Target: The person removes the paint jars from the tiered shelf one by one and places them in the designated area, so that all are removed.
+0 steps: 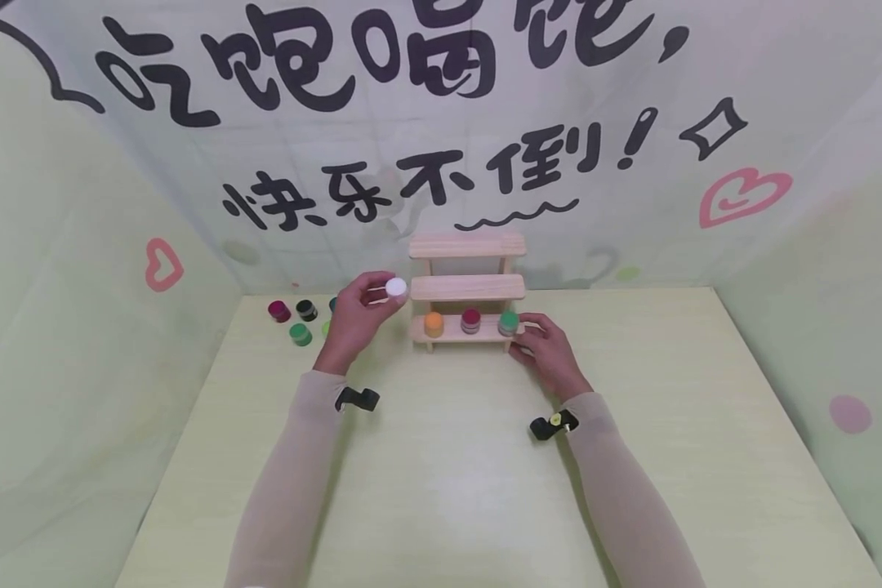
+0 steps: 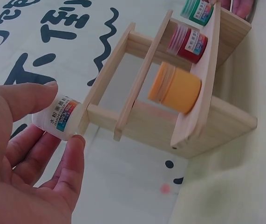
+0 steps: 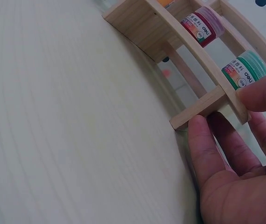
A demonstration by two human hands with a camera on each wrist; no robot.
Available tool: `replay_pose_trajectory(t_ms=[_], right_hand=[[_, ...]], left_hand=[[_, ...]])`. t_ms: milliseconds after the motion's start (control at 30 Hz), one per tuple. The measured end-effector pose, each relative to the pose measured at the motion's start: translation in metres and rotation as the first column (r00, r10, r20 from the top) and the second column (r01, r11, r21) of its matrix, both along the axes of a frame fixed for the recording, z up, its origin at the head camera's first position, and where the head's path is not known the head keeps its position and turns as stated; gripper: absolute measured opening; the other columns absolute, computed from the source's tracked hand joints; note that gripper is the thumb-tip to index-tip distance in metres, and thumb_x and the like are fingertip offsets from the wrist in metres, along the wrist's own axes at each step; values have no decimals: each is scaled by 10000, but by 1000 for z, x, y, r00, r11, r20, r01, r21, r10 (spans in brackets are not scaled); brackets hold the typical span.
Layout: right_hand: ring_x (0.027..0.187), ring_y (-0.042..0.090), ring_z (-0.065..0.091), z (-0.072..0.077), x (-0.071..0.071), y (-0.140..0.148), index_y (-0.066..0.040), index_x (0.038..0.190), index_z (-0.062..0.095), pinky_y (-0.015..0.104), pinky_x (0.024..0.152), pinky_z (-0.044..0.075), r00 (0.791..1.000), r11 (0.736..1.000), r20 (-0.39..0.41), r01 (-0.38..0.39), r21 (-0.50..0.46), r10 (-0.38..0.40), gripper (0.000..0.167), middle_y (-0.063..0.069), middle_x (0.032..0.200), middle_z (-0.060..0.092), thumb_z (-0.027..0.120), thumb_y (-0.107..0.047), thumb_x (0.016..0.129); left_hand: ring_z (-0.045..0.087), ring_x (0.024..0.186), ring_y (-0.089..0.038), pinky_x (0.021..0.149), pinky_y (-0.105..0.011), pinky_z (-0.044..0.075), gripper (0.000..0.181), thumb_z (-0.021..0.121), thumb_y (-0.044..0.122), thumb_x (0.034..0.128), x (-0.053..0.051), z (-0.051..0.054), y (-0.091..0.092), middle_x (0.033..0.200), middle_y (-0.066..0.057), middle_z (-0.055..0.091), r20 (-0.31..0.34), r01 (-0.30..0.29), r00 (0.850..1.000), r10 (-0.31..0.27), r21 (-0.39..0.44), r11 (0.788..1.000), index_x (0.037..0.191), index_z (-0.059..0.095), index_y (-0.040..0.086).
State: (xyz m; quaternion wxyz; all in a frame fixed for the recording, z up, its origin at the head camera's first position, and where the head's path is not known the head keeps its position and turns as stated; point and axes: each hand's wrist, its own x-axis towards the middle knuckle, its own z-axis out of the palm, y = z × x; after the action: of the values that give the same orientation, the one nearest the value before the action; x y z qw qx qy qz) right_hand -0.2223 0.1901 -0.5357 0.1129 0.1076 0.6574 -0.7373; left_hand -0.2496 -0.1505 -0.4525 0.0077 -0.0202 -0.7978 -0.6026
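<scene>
white jar, pinched by the left hand, is best held upright while the right hand grips the shelf.

white jar | orange jar | dark-red jar | green jar | pale-wood rack | grain-streaked table

Rack, jars on seemingly wooden table

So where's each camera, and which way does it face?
On the head: faces forward and down at the wooden rack; left hand, right hand, sleeves show.
On the left wrist: faces the left hand gripping a white jar, rack beyond; right fingertips show.
On the right wrist: faces the right hand gripping the rack's end.
Both wrist views share the rack and red jar.
</scene>
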Motion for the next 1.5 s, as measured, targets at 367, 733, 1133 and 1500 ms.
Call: replay_pose_trajectory(t_ms=[367,733,1133,1500], right_hand=[[1072,168,707,1,1,-1,-111,1400,553,276,935,631,1000,1000,3,-2,0,2,372,95,1282,680,626,-68,1038],[1043,149,714,-1,4,-1,-97,1406,547,265,923,631,1000,1000,-2,0,-5,0,385,70,1236,696,624,-56,1032],[1068,167,713,0,4,-1,-104,1403,549,279,936,631,1000,1000,-7,-2,-5,2,378,48,1222,706,631,-69,1036],[1062,138,709,2,2,0,-122,1389,554,267,923,631,1000,1000,-8,-12,1,12,351,19,1221,711,629,-98,1047]], left_hand=[[651,1285,-254,1047,-372,599,477,843,231,925,5,-5,-27,1381,-73,663,-13,-42,999,42,-7,999,1357,658,149],[648,1270,-207,1033,-297,587,514,855,317,914,10,-14,-60,1379,-35,660,11,-90,996,91,-14,996,1368,650,191],[643,1302,-181,959,-140,566,559,838,327,929,14,-20,-94,1450,-66,651,0,-156,988,156,-20,988,1431,640,182],[632,1229,-146,883,-112,576,563,822,279,946,23,-34,-123,1397,-68,635,2,-222,975,222,-14,975,1454,627,135]])
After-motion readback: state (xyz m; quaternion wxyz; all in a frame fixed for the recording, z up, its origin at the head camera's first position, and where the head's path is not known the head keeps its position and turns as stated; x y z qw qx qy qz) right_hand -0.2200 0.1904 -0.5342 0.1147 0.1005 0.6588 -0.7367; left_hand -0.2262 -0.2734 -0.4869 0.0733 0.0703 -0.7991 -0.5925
